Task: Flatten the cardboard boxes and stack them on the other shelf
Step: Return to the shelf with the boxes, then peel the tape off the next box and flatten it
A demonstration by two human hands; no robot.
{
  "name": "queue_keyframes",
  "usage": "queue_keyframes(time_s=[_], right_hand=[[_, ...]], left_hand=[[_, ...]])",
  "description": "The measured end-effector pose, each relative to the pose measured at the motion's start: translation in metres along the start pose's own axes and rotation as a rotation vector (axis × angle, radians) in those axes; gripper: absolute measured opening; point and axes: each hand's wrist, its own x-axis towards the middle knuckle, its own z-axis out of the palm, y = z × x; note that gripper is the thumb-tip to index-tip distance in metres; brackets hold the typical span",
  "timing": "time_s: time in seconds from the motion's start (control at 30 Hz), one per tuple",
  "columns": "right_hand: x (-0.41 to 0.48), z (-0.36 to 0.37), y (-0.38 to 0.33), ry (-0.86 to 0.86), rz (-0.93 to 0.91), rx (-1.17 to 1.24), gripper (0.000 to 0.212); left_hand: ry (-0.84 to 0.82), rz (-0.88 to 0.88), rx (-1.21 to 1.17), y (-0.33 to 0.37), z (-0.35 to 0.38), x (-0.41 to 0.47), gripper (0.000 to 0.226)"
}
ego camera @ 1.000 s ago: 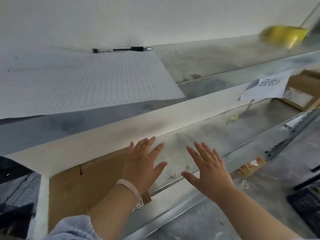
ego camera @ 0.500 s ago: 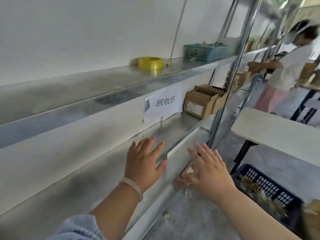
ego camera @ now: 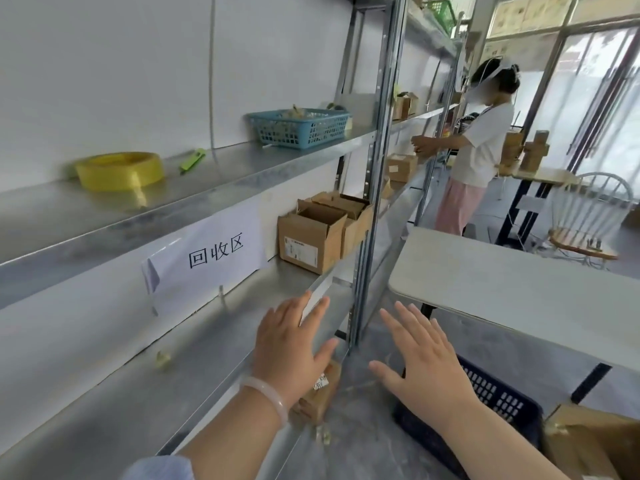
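Two open cardboard boxes stand upright at the right end of the middle metal shelf, next to the steel upright. My left hand, with a pale bracelet at the wrist, hovers over the shelf's front edge with fingers spread and holds nothing. My right hand is held out beside it, past the shelf, also spread and empty. Both hands are well short of the boxes. A small cardboard piece with a label lies on the floor below my left hand.
A paper sign hangs from the upper shelf, which carries a yellow tape roll and a blue basket. A white table stands right, over a dark crate. Another person works at the far shelves. A brown box sits bottom right.
My view has swung right along the shelving, from the flat cardboard and paper sheet to the open boxes. Both hands stay spread and empty in front of me.
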Motion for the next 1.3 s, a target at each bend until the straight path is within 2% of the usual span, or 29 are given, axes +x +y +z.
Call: queue_keyframes(time_s=[0.47, 0.73, 0.93, 1.07, 1.2, 1.3], right_hand=[[0.244, 0.054, 0.055, -0.012, -0.009, 0.049, 0.079], [0.335, 0.094, 0.084, -0.089, 0.008, 0.182, 0.082], [0.411, 0.109, 0.109, -0.137, -0.092, 0.248, 0.081], [0.455, 0.116, 0.122, -0.151, -0.24, 0.275, 0.085], [0.476, 0.128, 0.125, -0.133, -0.414, 0.322, 0.08], [0.48, 0.131, 0.123, -0.129, -0.488, 0.456, 0.072]], left_hand=[[-0.08, -0.119, -0.087, -0.088, 0.117, 0.207, 0.066], [-0.149, -0.258, -0.165, -0.105, 0.172, 0.258, 0.076], [-0.072, -0.421, -0.223, -0.103, 0.202, 0.293, 0.076], [-0.021, -0.578, -0.196, -0.093, 0.217, 0.311, 0.079], [0.055, -0.658, -0.256, -0.085, 0.224, 0.316, 0.065], [0.109, -0.739, -0.345, -0.078, 0.22, 0.314, 0.06]])
